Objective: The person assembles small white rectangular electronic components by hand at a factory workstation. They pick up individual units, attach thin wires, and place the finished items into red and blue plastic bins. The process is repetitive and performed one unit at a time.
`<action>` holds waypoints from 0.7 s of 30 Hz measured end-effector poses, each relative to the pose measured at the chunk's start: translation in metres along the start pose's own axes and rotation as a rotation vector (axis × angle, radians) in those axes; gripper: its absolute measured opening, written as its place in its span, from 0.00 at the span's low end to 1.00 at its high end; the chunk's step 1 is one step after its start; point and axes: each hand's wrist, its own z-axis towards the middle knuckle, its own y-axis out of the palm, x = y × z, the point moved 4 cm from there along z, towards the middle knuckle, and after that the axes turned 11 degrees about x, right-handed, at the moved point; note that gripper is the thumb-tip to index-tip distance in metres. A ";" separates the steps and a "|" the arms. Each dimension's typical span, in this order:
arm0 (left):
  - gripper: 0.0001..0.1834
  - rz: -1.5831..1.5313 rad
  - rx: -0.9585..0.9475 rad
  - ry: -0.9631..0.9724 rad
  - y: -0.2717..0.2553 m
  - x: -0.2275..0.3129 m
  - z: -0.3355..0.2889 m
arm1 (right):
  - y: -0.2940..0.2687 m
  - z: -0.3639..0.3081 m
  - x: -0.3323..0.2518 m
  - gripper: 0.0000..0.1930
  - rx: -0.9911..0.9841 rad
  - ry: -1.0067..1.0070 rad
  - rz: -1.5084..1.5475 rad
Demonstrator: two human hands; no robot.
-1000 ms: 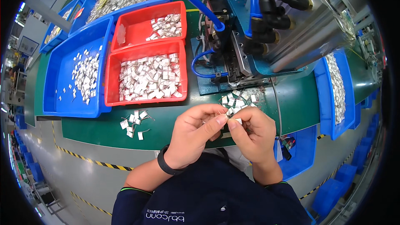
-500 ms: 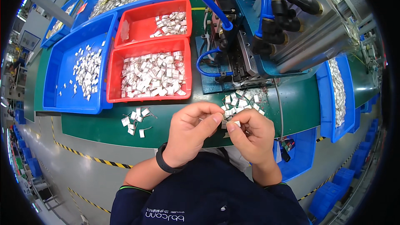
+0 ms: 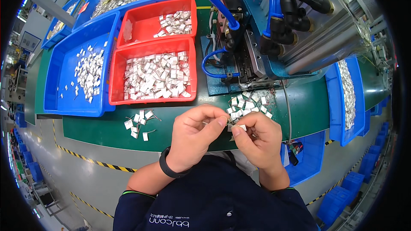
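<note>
Close together at the bench's near edge, my two hands are working on one small piece. My right hand [image 3: 260,139] pinches a small white connector [image 3: 242,127] between thumb and forefinger. My left hand [image 3: 195,132] is closed, thumb against forefinger, on the thin wires that seem to run from that connector; the fingertips mostly hide them. Just beyond the fingers lies a loose pile of white connectors [image 3: 246,103]. Several more wired connectors [image 3: 138,122] lie on the green bench to the left of my left hand.
Behind the pile stands a press machine [image 3: 252,66] with blue air hoses [image 3: 216,75]. Two red bins [image 3: 153,102] and a blue bin [image 3: 81,112] hold connectors at the left. Another filled blue bin [image 3: 336,102] is at the right. A grey cable [image 3: 287,115] crosses the green bench [image 3: 184,110].
Both hands stay almost in place, with only slight finger movement around the connector and its wires. The bins and piles look the same.
</note>
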 end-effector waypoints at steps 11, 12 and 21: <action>0.05 -0.061 -0.049 -0.014 -0.006 -0.002 -0.001 | 0.001 -0.001 0.000 0.04 0.000 0.011 0.003; 0.05 -0.058 -0.046 -0.016 -0.006 -0.002 -0.001 | 0.001 -0.001 0.000 0.05 -0.003 0.007 -0.002; 0.05 0.109 -0.016 0.095 -0.007 0.006 -0.002 | 0.003 -0.001 -0.002 0.04 0.000 -0.001 0.011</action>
